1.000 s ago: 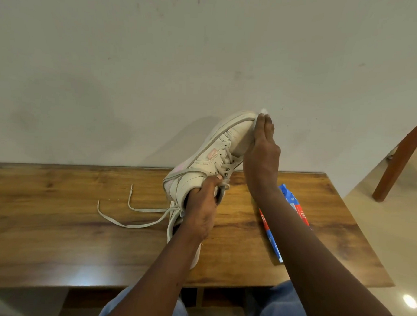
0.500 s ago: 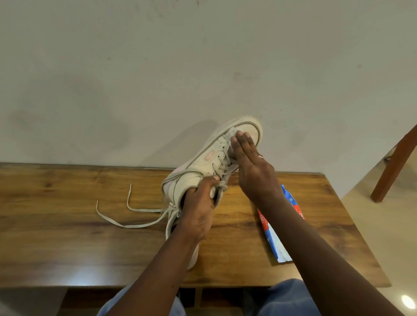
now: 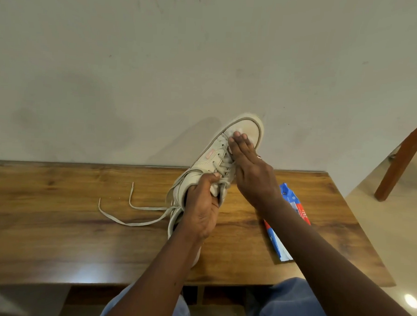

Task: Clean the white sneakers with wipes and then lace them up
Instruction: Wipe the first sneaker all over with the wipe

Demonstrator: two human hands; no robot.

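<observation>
the wooden table (image 3: 53,234) stands against a pale wall (image 3: 134,69), wipes pack (image 3: 278,243) on it. the left hand (image 3: 202,213) grips the sneaker (image 3: 207,162); the right hand (image 3: 252,177) presses straight fingers on its toe.

The person wears light blue trousers (image 3: 289,304) and a small ring (image 3: 259,157), forearms (image 3: 162,276) bare

— How is the sneaker (image 3: 207,162) held?
— It is gripped at the collar by the left hand (image 3: 201,213), with its toe tilted up toward the wall.
— And the right hand (image 3: 254,179)?
— Its straight fingers (image 3: 237,145) are pressed on the toe, where a bit of white wipe (image 3: 233,132) is seen.
— What else is seen?
— Loose laces (image 3: 129,224) are trailed over the table (image 3: 54,222). A wipes pack (image 3: 296,208) is laid at right.
</observation>
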